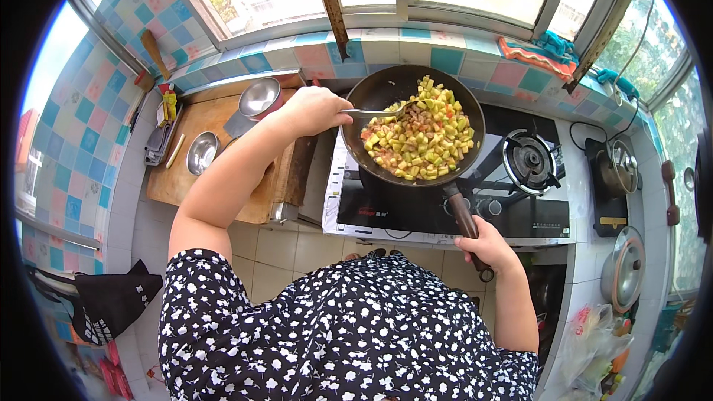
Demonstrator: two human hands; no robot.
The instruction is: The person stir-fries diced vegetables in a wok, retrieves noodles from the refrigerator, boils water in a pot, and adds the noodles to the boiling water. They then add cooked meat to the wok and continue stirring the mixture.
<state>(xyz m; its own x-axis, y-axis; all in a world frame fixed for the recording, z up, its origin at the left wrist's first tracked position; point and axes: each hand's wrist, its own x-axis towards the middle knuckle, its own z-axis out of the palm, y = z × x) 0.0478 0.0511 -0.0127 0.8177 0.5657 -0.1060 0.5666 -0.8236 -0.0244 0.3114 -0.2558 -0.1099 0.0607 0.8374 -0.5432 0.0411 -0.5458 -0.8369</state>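
Note:
A dark frying pan (pixel 358 141) is tilted over the left side of the gas stove, with my right hand (pixel 489 243) closed around its brown handle (pixel 464 219). Diced yellow-green vegetables (pixel 427 134) fill much of it, mixed with brown bits of what looks like meat and small red pieces. My left hand (pixel 318 110) reaches over the pan's left rim and grips a metal spoon (pixel 365 113) by its handle. The spoon's head goes into the food near the upper middle and is partly covered, so its exact shape is hard to make out.
The black-topped stove (pixel 512 212) has a bare burner (pixel 530 160) on the right. Left of it, a wooden board (pixel 174 186) carries two metal bowls, one of them a small bowl (pixel 202 153). A lidded pot (pixel 619 167) stands at far right, near plastic bags (pixel 590 349). Windows line the back.

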